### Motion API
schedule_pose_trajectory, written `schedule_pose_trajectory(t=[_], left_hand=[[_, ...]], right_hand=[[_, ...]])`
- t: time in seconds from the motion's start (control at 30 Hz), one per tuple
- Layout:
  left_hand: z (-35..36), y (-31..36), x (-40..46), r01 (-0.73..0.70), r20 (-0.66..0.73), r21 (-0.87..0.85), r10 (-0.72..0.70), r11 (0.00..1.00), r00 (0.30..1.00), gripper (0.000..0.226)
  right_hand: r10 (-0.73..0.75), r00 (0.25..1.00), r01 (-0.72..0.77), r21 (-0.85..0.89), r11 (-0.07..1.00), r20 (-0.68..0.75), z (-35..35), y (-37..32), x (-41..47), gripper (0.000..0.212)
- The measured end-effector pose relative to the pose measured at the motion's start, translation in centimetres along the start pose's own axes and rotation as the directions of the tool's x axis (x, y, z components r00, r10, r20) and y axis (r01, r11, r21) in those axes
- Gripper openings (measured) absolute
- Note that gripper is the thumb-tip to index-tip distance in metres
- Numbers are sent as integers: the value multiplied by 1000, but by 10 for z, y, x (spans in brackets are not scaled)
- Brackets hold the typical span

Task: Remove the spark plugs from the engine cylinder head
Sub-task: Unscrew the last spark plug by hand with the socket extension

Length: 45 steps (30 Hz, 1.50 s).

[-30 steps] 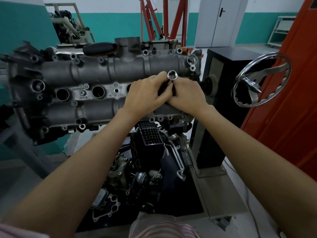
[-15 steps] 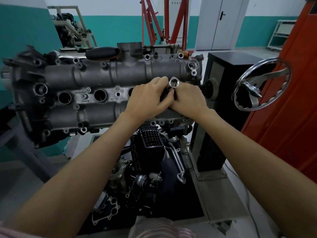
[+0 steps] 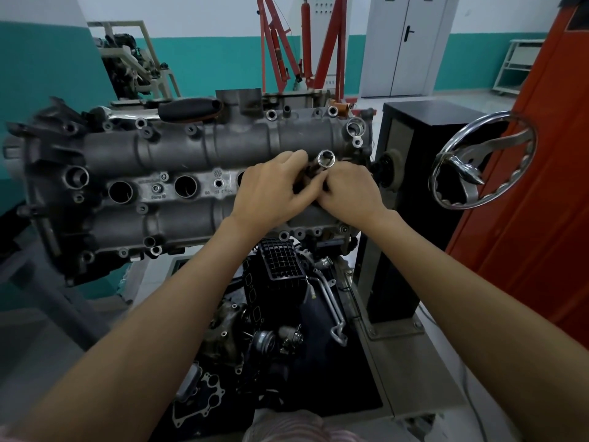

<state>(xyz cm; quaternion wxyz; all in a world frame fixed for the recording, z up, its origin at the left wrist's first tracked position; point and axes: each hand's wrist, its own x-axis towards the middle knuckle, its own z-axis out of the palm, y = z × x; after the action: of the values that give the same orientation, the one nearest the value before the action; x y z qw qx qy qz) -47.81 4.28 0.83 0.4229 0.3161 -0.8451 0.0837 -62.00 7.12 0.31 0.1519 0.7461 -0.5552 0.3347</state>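
Head view | both hands [image 3: 274, 186] [image 3: 347, 189] grip socket [image 3: 325, 159] | cylinder head [image 3: 197, 173] on stand | teal-banded walls

The far wall [image 3: 204, 62] was white above a teal band, and a grey double door [image 3: 406, 43] with a dark handle stood in it to the right. A red hoist frame [image 3: 306, 43] rose before that wall, with a pale metal stand [image 3: 137, 68] to its left and a white shelf rack [image 3: 516, 65] at far right. The floor [image 3: 446, 102] was pale and glossy under even light, and a large orange-red panel [image 3: 541, 193] filled the near right, behind a black cabinet [image 3: 411, 173] carrying a chrome handwheel [image 3: 484, 164].
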Motion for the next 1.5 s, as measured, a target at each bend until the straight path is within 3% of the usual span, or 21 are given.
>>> schedule_pose_trajectory(t=[0.17,0.4,0.53,0.67,0.87,0.97,1.07,1.23,1.33,1.5], left_hand=[[3,0,0,-25,-7,19,25,1000,1000,40],[1,-4,1,29,17,42,-29,999,999,66],[0,0,1,-4,30,9,3,1000,1000,50],[2,-1,1,-23,15,-1,23,1000,1000,37],[2,-3,1,12,32,57,-14,998,999,66],[2,-1,1,-3,13,11,3,1000,1000,54],[2,0,0,-33,14,4,33,999,999,42],[1,-2,0,-43,1,67,43,997,999,53],[0,-1,-1,-42,14,63,41,997,999,53],[1,1,0,-53,10,-13,54,998,999,32]], right_hand=[[55,998,-54,-19,998,44,3,2,2,22],[-9,999,9,-13,1000,-52,2,-1,1,23],[9,1000,-8,-39,999,22,3,1,2,12],[48,997,-44,-68,997,58,5,3,5,19],[-4,999,3,-7,1000,-50,2,-2,1,23],[24,999,-23,-12,1000,32,2,0,1,15],[48,998,-47,-16,999,46,2,0,3,19],[0,993,1,7,1000,-115,2,-2,2,19],[-7,998,5,-21,1000,-66,2,-3,0,22],[18,1000,-18,-52,998,-7,3,1,1,18]])
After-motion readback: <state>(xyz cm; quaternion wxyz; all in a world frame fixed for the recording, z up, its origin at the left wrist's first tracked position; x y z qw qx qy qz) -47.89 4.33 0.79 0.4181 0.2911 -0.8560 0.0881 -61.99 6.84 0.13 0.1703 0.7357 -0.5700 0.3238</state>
